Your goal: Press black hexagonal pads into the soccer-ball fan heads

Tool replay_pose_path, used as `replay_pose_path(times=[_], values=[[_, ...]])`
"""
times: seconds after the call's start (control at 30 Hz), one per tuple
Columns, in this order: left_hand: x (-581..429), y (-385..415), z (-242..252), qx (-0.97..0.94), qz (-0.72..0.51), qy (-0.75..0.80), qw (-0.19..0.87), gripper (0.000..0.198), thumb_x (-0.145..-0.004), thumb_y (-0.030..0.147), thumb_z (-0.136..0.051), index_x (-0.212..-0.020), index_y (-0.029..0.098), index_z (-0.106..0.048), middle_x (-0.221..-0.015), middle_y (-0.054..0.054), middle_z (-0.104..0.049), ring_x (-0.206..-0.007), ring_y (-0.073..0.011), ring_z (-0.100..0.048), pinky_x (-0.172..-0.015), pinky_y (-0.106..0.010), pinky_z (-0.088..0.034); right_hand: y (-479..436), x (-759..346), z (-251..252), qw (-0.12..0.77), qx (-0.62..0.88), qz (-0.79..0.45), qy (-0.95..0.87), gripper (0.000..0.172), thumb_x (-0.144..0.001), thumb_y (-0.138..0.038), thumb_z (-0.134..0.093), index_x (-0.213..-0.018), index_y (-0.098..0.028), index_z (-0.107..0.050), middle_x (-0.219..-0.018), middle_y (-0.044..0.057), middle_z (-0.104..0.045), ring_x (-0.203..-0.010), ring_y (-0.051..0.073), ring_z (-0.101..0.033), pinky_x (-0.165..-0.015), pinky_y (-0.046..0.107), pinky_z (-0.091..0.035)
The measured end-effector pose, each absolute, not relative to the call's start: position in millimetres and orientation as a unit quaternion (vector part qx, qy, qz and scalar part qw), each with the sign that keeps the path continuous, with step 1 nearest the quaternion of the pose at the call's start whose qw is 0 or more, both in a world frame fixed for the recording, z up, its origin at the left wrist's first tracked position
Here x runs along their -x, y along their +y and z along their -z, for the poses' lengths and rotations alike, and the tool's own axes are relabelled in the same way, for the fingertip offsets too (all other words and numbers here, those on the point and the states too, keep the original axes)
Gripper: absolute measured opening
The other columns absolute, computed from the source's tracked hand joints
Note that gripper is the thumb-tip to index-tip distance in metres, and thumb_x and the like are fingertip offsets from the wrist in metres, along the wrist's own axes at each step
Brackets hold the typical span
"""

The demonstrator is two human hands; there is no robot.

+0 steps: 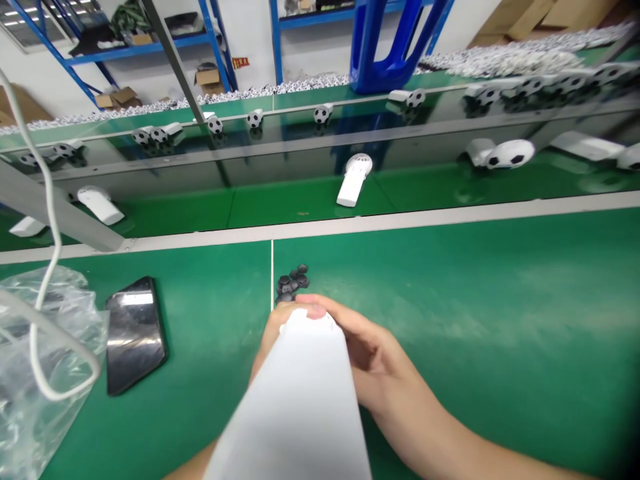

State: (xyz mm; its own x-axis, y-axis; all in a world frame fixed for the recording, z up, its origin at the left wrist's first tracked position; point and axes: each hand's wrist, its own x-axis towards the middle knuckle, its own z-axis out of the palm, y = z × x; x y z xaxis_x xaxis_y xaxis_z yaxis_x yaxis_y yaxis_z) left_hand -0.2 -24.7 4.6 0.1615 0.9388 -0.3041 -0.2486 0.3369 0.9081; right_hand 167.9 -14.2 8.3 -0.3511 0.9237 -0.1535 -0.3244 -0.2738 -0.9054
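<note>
A white plastic fan handle (300,393) points away from me, close to the camera, over the green bench. My right hand (373,363) wraps round its far end from the right, with the fingertips on the tip. My left hand (267,337) is mostly hidden behind the handle; only some of it shows at the left side, against the handle. Just beyond the tip lies a small heap of dark plastic caps (293,281).
A black phone (134,333) lies on the bench at left, beside a clear plastic bag (35,373) and a white cable (43,220). A conveyor (300,200) behind carries white fan handles (354,179) and football-patterned fans (510,155). Blue shelving stands at the back.
</note>
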Motion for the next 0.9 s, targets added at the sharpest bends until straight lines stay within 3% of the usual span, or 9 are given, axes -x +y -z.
replay_pose_path(times=[0.13,0.2,0.27,0.4,0.57,0.63,0.7,0.77,0.9], values=[[1,-19,-14,-0.366,-0.447,0.439,0.688,0.045,-0.082,0.048,-0.097,-0.116,0.026,-0.077,-0.101,-0.005,-0.075,-0.087,-0.021,-0.068,-0.087,-0.035,-0.06,19,-189,-10,0.375,0.349,-0.674,-0.532,0.056,-0.097,-0.046,-0.083,-0.147,-0.027,-0.066,-0.141,0.009,-0.079,-0.125,0.026,-0.079,-0.104,0.041,-0.067],[7,-11,-19,-0.365,-0.458,0.42,0.694,0.063,-0.08,0.042,-0.1,-0.134,0.028,-0.069,-0.103,-0.003,-0.074,-0.072,-0.0131,-0.06,-0.069,-0.027,-0.053,44,-201,-11,0.357,0.367,-0.543,-0.665,0.042,-0.108,-0.046,-0.069,-0.145,-0.025,-0.069,-0.139,0.011,-0.079,-0.124,0.027,-0.079,-0.103,0.043,-0.066],[14,-1,-21,-0.365,-0.473,0.429,0.678,0.063,-0.085,0.036,-0.095,-0.138,0.026,-0.063,-0.101,-0.004,-0.075,-0.066,-0.0106,-0.056,-0.06,-0.023,-0.046,71,-209,-10,0.347,0.38,-0.384,-0.767,0.03,-0.112,-0.035,-0.061,-0.136,-0.024,-0.075,-0.139,0.011,-0.079,-0.128,0.027,-0.075,-0.11,0.047,-0.062],[21,14,-20,-0.356,-0.505,0.44,0.651,0.04,-0.092,0.038,-0.084,-0.122,0.018,-0.067,-0.1,-0.008,-0.076,-0.077,-0.0165,-0.063,-0.062,-0.025,-0.052,109,-206,1,0.292,0.346,-0.275,-0.848,0.029,-0.106,-0.017,-0.067,-0.129,-0.027,-0.08,-0.13,0.007,-0.082,-0.126,0.026,-0.074,-0.113,0.046,-0.057],[20,16,-17,-0.422,-0.501,0.498,0.568,0.045,-0.088,0.039,-0.092,-0.123,0.018,-0.073,-0.099,-0.003,-0.074,-0.083,-0.0169,-0.067,-0.077,-0.028,-0.061,103,-209,20,0.23,0.369,-0.161,-0.886,0.021,-0.108,-0.02,-0.066,-0.119,-0.021,-0.085,-0.108,0.012,-0.082,-0.102,0.029,-0.075,-0.091,0.044,-0.063],[21,14,-21,-0.439,-0.495,0.505,0.554,0.072,-0.085,0.034,-0.096,-0.147,0.021,-0.062,-0.1,-0.003,-0.078,-0.087,-0.0184,-0.072,-0.08,-0.027,-0.061,88,-217,25,0.225,0.4,-0.115,-0.881,0.027,-0.111,-0.02,-0.059,-0.12,-0.016,-0.083,-0.107,0.017,-0.08,-0.1,0.032,-0.075,-0.087,0.048,-0.063],[22,13,-27,-0.446,-0.496,0.509,0.544,0.115,-0.079,0.027,-0.1,-0.171,0.027,-0.032,-0.105,-0.003,-0.081,-0.092,-0.0216,-0.078,-0.084,-0.029,-0.062,74,-226,28,0.225,0.427,-0.079,-0.872,0.031,-0.112,-0.02,-0.054,-0.122,-0.013,-0.082,-0.108,0.019,-0.079,-0.098,0.034,-0.075,-0.085,0.05,-0.063],[22,12,-33,-0.452,-0.5,0.52,0.524,0.144,-0.074,0.021,-0.102,-0.178,0.033,-0.003,-0.109,-0.004,-0.083,-0.094,-0.0244,-0.082,-0.087,-0.034,-0.064,65,-232,30,0.231,0.444,-0.06,-0.864,0.031,-0.112,-0.019,-0.053,-0.121,-0.013,-0.082,-0.108,0.019,-0.078,-0.096,0.033,-0.076,-0.084,0.048,-0.064],[24,8,-36,-0.5,-0.502,0.541,0.454,0.156,-0.074,0.022,-0.102,-0.177,0.037,0.014,-0.107,-0.005,-0.085,-0.084,-0.0268,-0.083,-0.081,-0.038,-0.065,65,-237,30,0.263,0.462,-0.055,-0.845,0.026,-0.108,-0.014,-0.057,-0.116,-0.013,-0.082,-0.103,0.015,-0.079,-0.083,0.027,-0.079,-0.075,0.041,-0.066]])
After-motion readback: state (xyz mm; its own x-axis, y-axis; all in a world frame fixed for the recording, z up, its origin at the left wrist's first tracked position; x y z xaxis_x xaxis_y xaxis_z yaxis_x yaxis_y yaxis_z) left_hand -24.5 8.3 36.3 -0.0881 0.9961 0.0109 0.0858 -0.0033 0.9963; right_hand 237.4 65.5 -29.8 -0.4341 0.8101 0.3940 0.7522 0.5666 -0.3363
